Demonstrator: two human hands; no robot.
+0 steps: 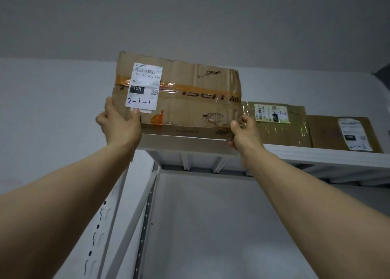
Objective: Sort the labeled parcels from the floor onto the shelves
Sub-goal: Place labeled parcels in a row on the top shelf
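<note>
Head view, looking up: big cardboard parcel (190,92) held at left end of top shelf (316,155), tilted, left side higher, bottom edge right at shelf's front lip; cannot tell if it touches. White label (144,87) on its front-left, handwritten 2-1-1. Left hand (120,124) grips parcel's lower left corner, fingers (108,104) up along the left edge, thumb pressed on front face at label's bottom. Right hand (245,133) grips lower right corner, fingers (245,118) curled onto the front face, others tucked below the parcel at shelf's lip. Further right on the same shelf: taped parcel (280,128) marked 2-1-2, just beside the held one, then brown parcel (329,134) touching it. Perforated upright (118,204) below shelf's left end
</note>
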